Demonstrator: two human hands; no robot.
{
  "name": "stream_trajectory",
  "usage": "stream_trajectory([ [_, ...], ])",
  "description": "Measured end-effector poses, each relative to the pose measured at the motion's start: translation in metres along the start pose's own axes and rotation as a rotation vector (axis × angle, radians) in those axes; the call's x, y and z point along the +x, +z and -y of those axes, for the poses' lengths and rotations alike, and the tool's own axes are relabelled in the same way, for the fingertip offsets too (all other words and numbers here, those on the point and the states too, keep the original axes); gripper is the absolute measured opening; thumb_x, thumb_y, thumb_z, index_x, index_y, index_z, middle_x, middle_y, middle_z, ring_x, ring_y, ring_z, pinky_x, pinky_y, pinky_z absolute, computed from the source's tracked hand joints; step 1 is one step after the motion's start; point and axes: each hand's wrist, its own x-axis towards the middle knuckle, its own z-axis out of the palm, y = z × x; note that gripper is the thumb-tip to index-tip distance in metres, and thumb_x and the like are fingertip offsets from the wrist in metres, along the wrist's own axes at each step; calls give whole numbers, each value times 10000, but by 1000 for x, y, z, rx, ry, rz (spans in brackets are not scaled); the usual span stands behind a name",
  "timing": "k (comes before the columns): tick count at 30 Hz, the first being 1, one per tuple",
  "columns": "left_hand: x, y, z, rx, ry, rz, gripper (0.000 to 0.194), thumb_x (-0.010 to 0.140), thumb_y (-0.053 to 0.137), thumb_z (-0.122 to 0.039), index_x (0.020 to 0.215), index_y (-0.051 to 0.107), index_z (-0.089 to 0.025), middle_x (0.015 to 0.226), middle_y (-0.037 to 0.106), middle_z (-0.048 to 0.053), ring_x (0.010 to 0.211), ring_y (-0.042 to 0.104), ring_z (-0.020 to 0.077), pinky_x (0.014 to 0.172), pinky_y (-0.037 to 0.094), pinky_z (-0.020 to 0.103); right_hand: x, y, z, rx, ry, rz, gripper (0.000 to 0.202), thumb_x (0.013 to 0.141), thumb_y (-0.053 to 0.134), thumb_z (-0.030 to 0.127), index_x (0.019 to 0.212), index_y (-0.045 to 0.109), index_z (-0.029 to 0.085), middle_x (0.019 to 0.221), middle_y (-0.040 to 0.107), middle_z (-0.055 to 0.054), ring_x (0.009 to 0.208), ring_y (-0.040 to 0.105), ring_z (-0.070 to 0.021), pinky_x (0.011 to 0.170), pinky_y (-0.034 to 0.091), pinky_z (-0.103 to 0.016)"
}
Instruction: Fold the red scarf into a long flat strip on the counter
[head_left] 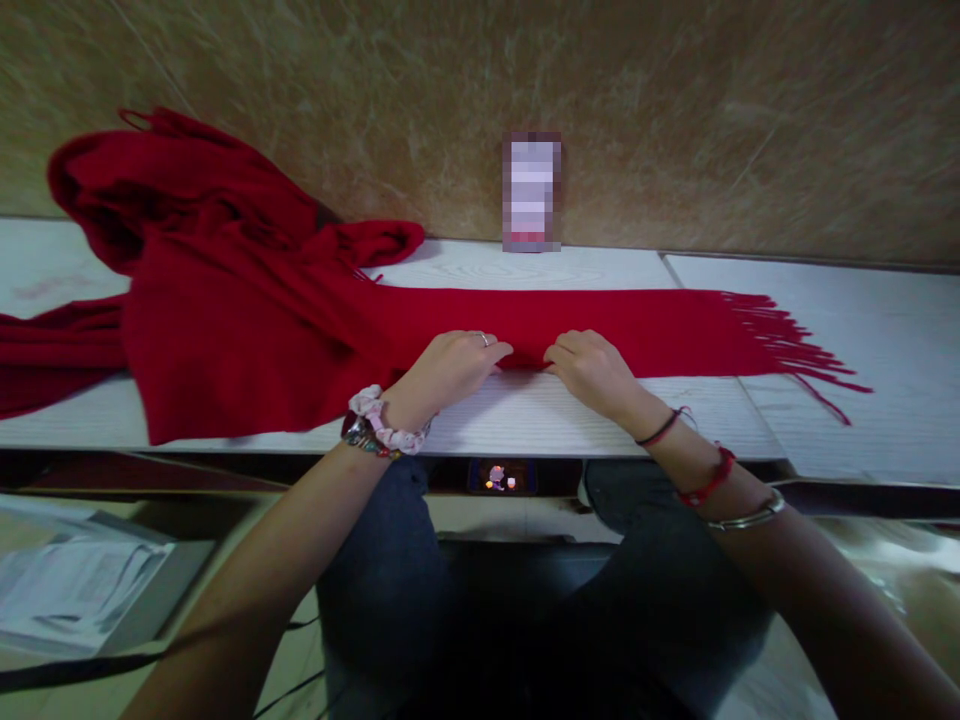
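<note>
A red fringed scarf (645, 330) lies stretched along the white table, its tassels spread at the right end. My left hand (461, 365) pinches the scarf's near edge around its middle, a ring on one finger. A short way to the right, my right hand (589, 368) has its fingers closed on the same edge. Between the two hands a short stretch of the edge shows, slightly puckered. The scarf's left part runs under or into a heap of red cloth (232, 320); where one ends and the other begins I cannot tell.
The heap leans against a brown marbled wall (675, 110). A blurred-out phone-like rectangle (531, 190) stands at the wall behind the scarf. Below the white table's (847, 310) front edge lies a lit screen (502, 477). A box of papers (82, 580) sits at lower left.
</note>
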Motion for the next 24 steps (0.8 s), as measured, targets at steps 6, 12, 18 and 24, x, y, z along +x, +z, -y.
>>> stream_trajectory([
  [6,-1,-5,0,-25,-10,13,206,887,520,-203,1047,639,-148,903,693,73,806,650,186,690,478,275,1,-3,-1,-53,-37,11,202,897,472,162,803,649,132,749,620,-83,715,501,-189,661,303,-315],
  [12,-2,-5,1,-77,-22,26,258,906,469,-193,1123,606,-162,997,649,65,860,618,163,694,468,241,-1,-4,0,-41,-52,36,199,899,471,163,814,647,125,767,614,-85,734,495,-188,677,302,-313],
  [18,-1,1,4,-226,84,45,245,900,476,-245,1072,631,-166,1100,600,78,995,576,173,869,449,287,-2,-1,2,74,-68,-16,239,892,422,91,848,654,130,869,639,-99,812,526,-195,707,360,-312],
  [24,-5,2,3,-300,95,144,415,935,399,-438,1255,521,-202,1364,480,78,1270,406,206,1049,308,369,-5,0,1,192,-111,12,264,884,424,66,905,678,135,881,653,-88,829,557,-182,724,430,-292],
])
